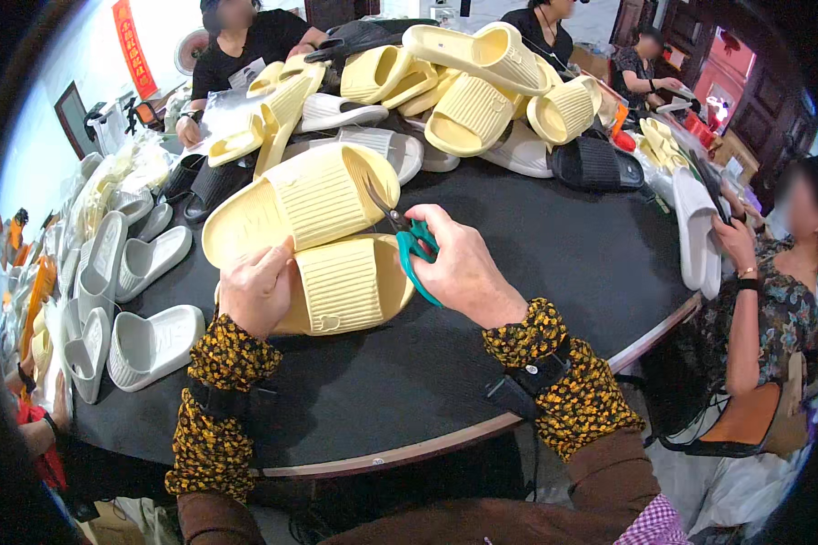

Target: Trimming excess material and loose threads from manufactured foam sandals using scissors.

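Observation:
Two pale yellow slide sandals lie side by side before me, toes to the right. My left hand [260,283] is closed on the heel part of the nearer slide sandal [341,286], its fingertips next to the farther one. My right hand [459,265] grips scissors [413,245] with teal handles. Their dark blades point up and left at the toe opening of the farther slide sandal [323,195]. Whether the blades touch the sandal's edge I cannot tell. Both my forearms wear yellow and black patterned cuffs.
A heap of yellow, white and black slides [468,113] rises at the table's far side. Grey slides [156,345] stand at the left, beside plastic bags. At the right a co-worker holds white slides [695,227]; other people sit beyond. The black table [536,245] has a curved front edge.

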`<state>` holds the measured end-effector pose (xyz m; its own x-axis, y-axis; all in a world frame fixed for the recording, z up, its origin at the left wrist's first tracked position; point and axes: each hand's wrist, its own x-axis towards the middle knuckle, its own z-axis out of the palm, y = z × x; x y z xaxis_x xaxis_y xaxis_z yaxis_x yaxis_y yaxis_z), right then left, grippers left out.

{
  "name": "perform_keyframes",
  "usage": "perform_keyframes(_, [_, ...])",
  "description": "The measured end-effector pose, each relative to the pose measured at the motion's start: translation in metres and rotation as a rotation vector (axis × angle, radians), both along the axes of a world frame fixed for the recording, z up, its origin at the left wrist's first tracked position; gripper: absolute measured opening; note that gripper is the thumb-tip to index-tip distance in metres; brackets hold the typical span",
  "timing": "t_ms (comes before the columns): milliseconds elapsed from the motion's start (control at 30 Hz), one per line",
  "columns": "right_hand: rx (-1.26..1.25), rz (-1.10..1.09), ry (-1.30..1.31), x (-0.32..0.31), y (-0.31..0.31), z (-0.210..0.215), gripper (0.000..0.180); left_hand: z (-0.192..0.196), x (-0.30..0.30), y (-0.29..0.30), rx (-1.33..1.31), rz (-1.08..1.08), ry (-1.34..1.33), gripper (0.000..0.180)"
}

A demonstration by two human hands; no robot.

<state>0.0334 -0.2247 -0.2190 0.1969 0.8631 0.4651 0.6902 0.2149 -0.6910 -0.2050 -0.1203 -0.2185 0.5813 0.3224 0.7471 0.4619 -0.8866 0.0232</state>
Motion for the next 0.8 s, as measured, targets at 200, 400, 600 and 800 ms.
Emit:
perform_keyframes(200, [0.059, -0.018, 0.04, 0.004, -0.002, 0.005, 0.034, 0.005, 0.005, -0.003, 0.097, -0.019, 0.031, 0.021])
perform_keyframes(400, [0.083, 0.005, 0.041, 0.003, -0.002, 0.007, 0.034, 0.008, 0.006, -0.006, 0.106, -0.018, 0.038, 0.022])
perform_keyframes(600, [0.103, 0.008, 0.02, -0.001, -0.008, 0.011, 0.037, 0.009, 0.007, -0.007, 0.101, -0.059, 0.034, 0.024])
perform_keyframes(800, [0.092, 0.026, -0.003, -0.003, -0.012, 0.017, 0.037, 0.011, 0.007, -0.008, 0.119, -0.085, 0.02, 0.026])
